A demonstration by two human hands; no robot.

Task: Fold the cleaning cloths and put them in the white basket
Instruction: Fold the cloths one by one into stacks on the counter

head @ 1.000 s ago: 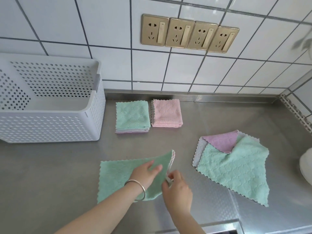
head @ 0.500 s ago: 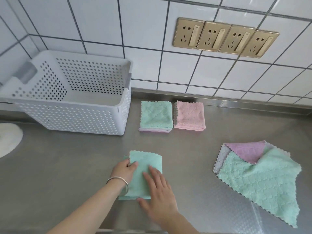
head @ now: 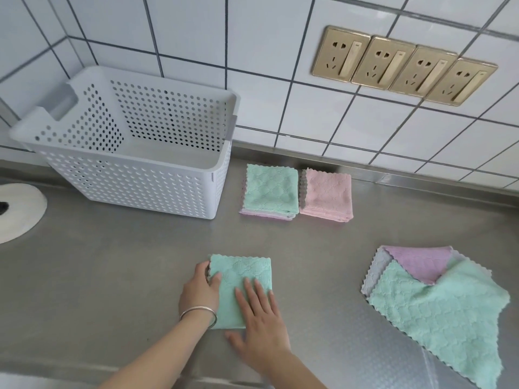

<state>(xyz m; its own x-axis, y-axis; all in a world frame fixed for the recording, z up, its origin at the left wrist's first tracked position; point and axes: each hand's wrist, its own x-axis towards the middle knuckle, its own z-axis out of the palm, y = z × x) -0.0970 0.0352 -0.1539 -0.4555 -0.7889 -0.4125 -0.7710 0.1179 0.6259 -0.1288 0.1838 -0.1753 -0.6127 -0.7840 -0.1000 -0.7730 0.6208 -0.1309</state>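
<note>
While the steel counter (head: 106, 279) stretches wide under a white tiled wall (head: 252, 37), the white basket (head: 134, 153) stands at its back left, perforated all round, with no cloth visible inside. To the right and nearer, a loose pile of unfolded cloths (head: 438, 307) lies spread out, a green one on top of a purple and a grey. Just beside the basket's right end sit two folded stacks, touching side by side: a green-topped stack (head: 271, 190) and a pink stack (head: 327, 195). Four gold wall sockets (head: 401, 66) line up above them. Near the front edge lies the folded green cloth (head: 241, 287), a small square flat on the steel. The left hand (head: 200, 293) grips its left edge, thumb on top. The right hand (head: 259, 318) lies flat on it, fingers straight, pressing down. A silver bangle (head: 199, 314) circles the left wrist.
</note>
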